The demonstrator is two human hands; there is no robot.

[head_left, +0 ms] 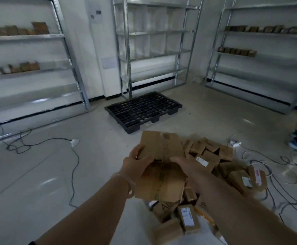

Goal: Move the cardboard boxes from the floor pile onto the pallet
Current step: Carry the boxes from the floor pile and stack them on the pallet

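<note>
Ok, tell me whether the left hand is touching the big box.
Touching. The head view shows the left hand curled round the left edge of the big box.

Two brown cardboard boxes held above floor pile, black grid pallet bare

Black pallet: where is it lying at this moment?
In the head view the black pallet lies on the floor at centre, at the foot of the middle metal shelf rack, beyond the cardboard box pile.

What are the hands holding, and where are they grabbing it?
Both hands hold a large cardboard box: the left hand grips its left edge, the right hand its right side.
</note>
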